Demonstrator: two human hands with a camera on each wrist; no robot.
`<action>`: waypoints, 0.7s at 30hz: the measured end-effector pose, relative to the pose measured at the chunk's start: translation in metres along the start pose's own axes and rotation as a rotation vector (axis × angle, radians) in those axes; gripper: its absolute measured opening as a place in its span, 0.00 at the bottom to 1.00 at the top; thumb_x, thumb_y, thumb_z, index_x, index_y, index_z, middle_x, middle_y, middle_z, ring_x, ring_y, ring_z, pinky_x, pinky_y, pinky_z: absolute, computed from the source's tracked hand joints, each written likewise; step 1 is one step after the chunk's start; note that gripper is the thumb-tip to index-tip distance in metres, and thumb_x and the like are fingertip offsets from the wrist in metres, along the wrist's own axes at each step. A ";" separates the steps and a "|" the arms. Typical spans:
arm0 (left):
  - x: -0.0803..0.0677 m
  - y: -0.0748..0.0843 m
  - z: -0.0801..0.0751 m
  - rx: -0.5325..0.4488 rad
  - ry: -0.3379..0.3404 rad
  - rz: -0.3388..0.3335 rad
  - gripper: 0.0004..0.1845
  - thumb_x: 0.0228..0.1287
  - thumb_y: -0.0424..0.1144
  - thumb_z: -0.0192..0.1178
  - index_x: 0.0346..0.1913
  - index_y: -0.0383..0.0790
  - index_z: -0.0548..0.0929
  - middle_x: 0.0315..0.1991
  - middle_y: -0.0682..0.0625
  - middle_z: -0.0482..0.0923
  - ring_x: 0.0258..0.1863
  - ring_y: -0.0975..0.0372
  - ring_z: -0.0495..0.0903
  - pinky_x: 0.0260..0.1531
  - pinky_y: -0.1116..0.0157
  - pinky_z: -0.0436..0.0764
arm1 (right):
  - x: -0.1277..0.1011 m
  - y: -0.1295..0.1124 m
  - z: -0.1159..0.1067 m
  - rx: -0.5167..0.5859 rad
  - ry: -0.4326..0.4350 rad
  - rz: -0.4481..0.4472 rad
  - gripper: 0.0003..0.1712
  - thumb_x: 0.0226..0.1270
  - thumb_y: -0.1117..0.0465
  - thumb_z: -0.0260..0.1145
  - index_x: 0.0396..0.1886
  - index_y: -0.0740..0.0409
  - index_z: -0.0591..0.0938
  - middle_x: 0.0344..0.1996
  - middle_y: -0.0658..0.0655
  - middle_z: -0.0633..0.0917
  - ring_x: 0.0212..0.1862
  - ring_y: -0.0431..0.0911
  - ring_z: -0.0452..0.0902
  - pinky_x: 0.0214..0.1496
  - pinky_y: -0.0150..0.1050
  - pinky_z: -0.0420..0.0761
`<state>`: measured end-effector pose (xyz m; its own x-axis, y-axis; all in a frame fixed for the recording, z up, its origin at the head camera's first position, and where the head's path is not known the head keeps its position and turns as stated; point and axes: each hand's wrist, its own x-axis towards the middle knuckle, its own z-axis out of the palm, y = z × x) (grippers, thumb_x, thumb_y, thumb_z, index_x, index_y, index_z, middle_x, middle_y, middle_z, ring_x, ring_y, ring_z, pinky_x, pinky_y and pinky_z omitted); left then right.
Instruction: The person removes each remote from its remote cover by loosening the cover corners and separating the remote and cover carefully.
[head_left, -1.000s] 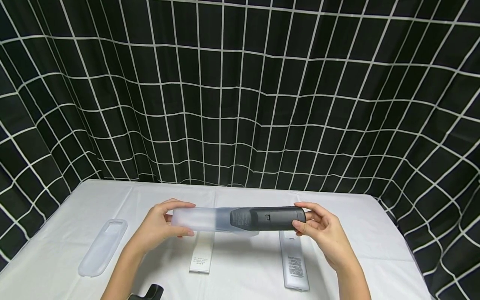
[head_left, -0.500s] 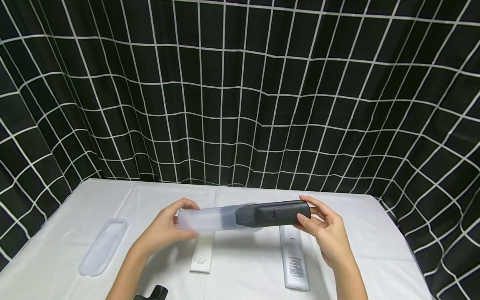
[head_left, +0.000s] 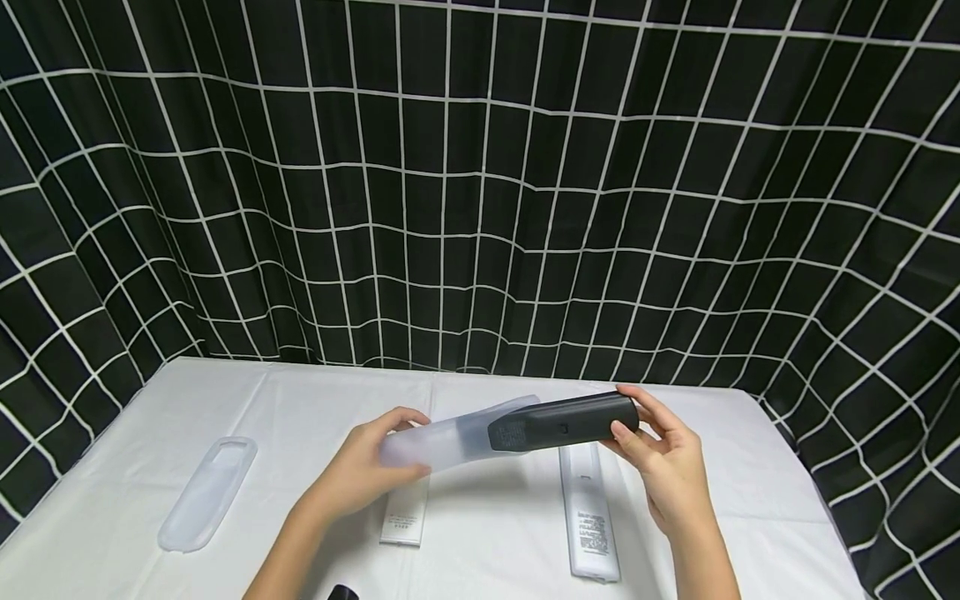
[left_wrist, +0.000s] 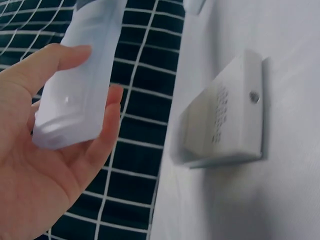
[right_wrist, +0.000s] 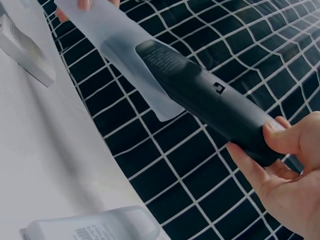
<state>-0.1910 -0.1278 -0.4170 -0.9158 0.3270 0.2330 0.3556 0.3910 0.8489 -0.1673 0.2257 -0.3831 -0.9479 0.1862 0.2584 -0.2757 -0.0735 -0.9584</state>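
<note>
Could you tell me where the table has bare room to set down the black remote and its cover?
The white table is bare right of the covered white remote, and widely between the empty translucent cover and the small white remote. The back strip by the grid curtain is free. It is crowded under both hands, between the two white remotes.
</note>
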 end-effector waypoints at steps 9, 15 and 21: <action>0.002 0.009 0.017 0.132 0.077 0.012 0.17 0.61 0.38 0.77 0.51 0.38 0.89 0.48 0.49 0.89 0.45 0.60 0.84 0.47 0.61 0.85 | -0.002 -0.001 0.001 0.057 -0.027 -0.098 0.28 0.65 0.86 0.63 0.60 0.61 0.86 0.46 0.52 0.83 0.44 0.41 0.89 0.51 0.37 0.89; 0.002 0.015 0.025 0.115 0.105 0.044 0.13 0.62 0.37 0.76 0.49 0.39 0.89 0.46 0.50 0.89 0.44 0.61 0.84 0.46 0.64 0.84 | -0.004 -0.001 0.006 0.079 -0.076 -0.168 0.29 0.64 0.88 0.62 0.60 0.63 0.86 0.47 0.53 0.82 0.44 0.42 0.90 0.50 0.38 0.88; 0.002 0.020 0.027 0.075 0.100 0.006 0.14 0.62 0.37 0.76 0.50 0.41 0.90 0.47 0.52 0.89 0.42 0.61 0.81 0.43 0.67 0.82 | -0.005 0.001 0.014 0.068 -0.135 -0.195 0.28 0.64 0.87 0.63 0.59 0.62 0.87 0.50 0.52 0.82 0.44 0.42 0.89 0.51 0.39 0.88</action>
<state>-0.1810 -0.0963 -0.4122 -0.9264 0.2435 0.2874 0.3706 0.4535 0.8105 -0.1647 0.2110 -0.3840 -0.8870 0.0709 0.4563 -0.4617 -0.1160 -0.8794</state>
